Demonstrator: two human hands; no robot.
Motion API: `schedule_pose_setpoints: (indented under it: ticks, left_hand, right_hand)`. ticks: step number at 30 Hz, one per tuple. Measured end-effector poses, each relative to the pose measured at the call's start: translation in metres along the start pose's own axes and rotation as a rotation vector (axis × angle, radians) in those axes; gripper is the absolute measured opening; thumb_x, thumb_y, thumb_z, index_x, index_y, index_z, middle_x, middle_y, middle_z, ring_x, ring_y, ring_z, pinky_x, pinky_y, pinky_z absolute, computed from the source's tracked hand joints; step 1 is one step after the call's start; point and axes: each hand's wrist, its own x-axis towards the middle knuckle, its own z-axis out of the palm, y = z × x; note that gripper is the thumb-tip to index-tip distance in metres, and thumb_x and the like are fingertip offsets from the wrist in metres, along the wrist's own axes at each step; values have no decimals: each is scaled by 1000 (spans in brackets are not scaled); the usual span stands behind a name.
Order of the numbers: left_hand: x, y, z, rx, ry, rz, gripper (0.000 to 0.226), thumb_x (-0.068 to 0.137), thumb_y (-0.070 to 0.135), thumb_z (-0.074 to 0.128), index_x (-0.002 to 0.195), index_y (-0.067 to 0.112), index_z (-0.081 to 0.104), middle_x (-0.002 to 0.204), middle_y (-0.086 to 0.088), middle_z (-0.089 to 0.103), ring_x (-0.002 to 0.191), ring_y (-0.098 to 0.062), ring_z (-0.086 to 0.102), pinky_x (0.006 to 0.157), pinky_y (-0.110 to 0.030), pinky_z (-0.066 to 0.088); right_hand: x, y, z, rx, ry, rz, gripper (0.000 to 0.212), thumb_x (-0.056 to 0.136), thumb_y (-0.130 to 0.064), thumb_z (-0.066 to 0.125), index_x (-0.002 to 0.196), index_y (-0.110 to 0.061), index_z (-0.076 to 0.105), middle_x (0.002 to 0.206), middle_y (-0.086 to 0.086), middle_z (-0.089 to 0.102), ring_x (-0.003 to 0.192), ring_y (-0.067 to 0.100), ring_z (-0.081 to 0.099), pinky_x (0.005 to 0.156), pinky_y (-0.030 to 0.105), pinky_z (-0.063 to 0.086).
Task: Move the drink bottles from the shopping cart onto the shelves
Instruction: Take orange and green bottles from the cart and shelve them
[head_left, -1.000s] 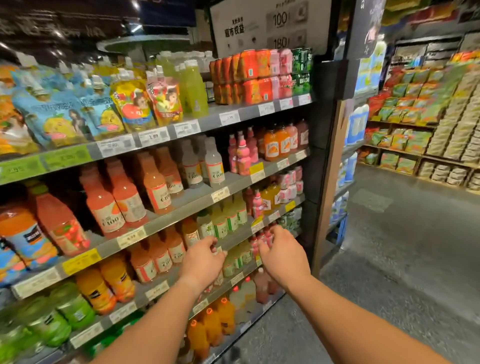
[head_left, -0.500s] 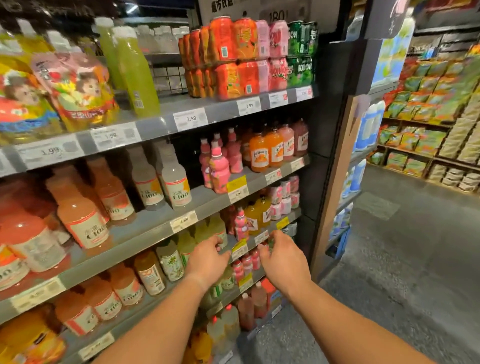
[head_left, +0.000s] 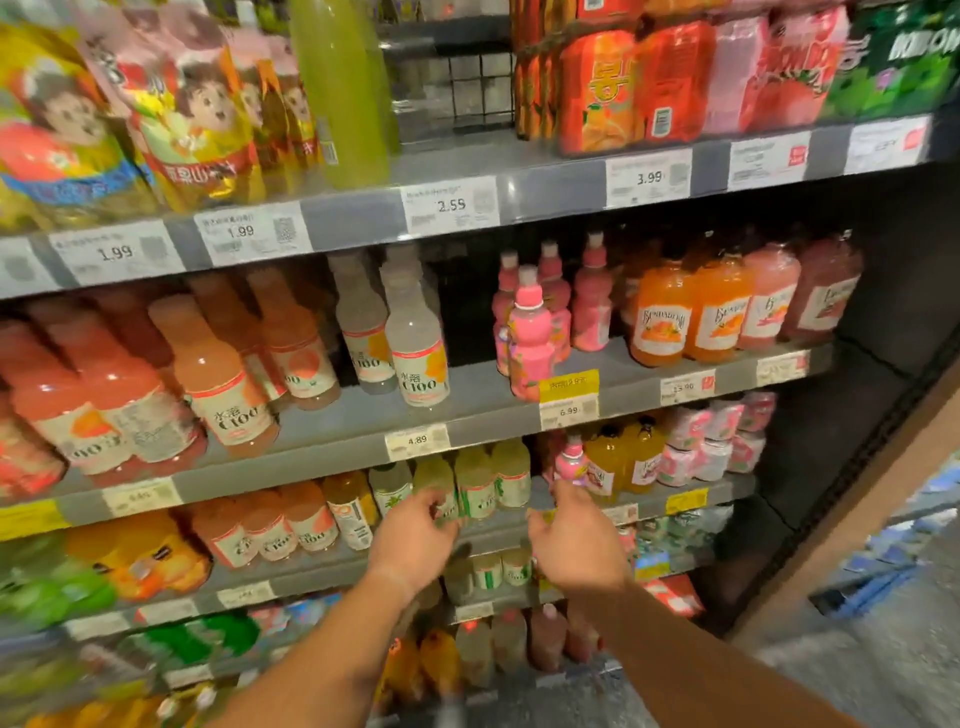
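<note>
Shelving unit (head_left: 353, 218), grey, several tiers, price tags along each front edge.

Top tier: cartoon-printed pouches (head_left: 197, 119) standing at the left, tags reading 1.99; a tall yellow-green bottle (head_left: 337, 93) beside them, tag 2.59; orange and pink can packs (head_left: 623, 88) toward the right, tag 3.99.

Second tier: orange-pink bottles (head_left: 228, 384) labelled C100 filling the left; two clear C100 bottles (head_left: 415, 348) near the middle, tag 4.89; pink character bottles (head_left: 530, 338) behind a yellow tag, 6.99 below it; round orange and pink bottles (head_left: 665, 317) at the right end, label script too blurred to read.

Third tier: pale green drink bottles (head_left: 483, 483) standing at the front edge, mid-shelf, with orange bottles (head_left: 270, 525) to their left and yellow bottles (head_left: 628, 457) and pink multipacks (head_left: 711, 447) to their right.

Left hand (head_left: 410, 540): reaching to the third tier, fingers curling against the front pale green bottle; whether it is clasping that bottle cannot be told through the blur.

Right hand (head_left: 571, 540): reaching just beside the same row, fingers bent near the shelf edge; contact and hold cannot be told.

Lower tiers: more bottles (head_left: 498, 644), blurred. No shopping cart showing.
</note>
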Motion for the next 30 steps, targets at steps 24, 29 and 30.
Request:
schedule_pose_setpoints:
  ticks: [24,29,30]
  left_hand:
    - [54,-132,-49,23,254,-231,36,87,35,68,119,21,60,112,3,56,106,-21,58,91,-36,49]
    - [88,-144,-51,93,137,-176,26,95,35,55,78,19,65,87,-1,69,73,-14,61,58,-20,39]
    - [93,-145,-51,107,103,-159,29,97,33,51,85,14,69,92,-5,70,81,-20,63,63,-22,38]
  right_hand:
    - [44,-119,148,129,-270,-131,33,89,-41,54,118,-27,45,113,-3,56,92,18,60,74,32,50]
    - [68,-153,173,83,-207,-44,23,89,-44,58,90,-23,50,85,2,57,76,21,55,67,27,40]
    - [74,-157,178,37,-220,-38,23,90,-43,57,94,-21,56,91,6,61,81,24,57,70,28,40]
